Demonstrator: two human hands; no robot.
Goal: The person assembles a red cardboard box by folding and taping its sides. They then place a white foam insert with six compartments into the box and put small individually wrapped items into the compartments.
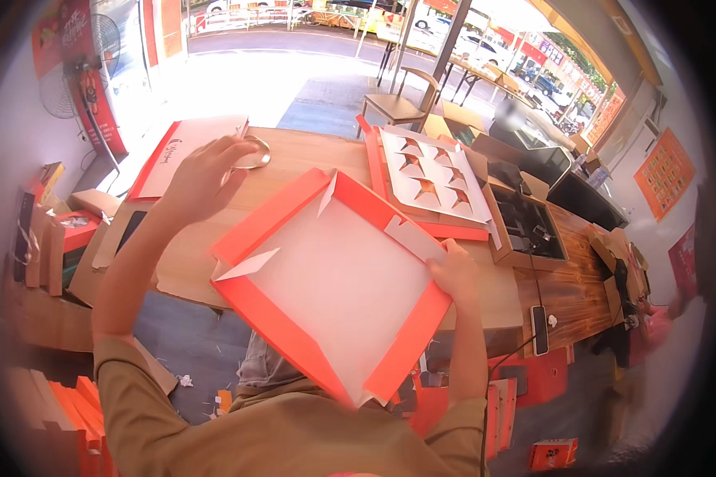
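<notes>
A flat orange cardboard box blank with a white inside [334,282] lies tilted in front of me over the wooden table's near edge, its orange side flaps partly raised. My right hand [453,270] grips its right edge beside a white corner tab. My left hand [203,171] is lifted off the box with fingers spread, reaching toward a roll of clear tape [254,153] at the far left of the table. It hovers just short of the roll, holding nothing.
A white die-cut insert with several diamond holes [433,175] lies on more orange blanks at the back. A flat orange-edged sheet [184,147] lies far left. A phone [539,329] sits at the table's right edge. Orange boxes and scraps crowd the floor; a chair [402,99] stands beyond.
</notes>
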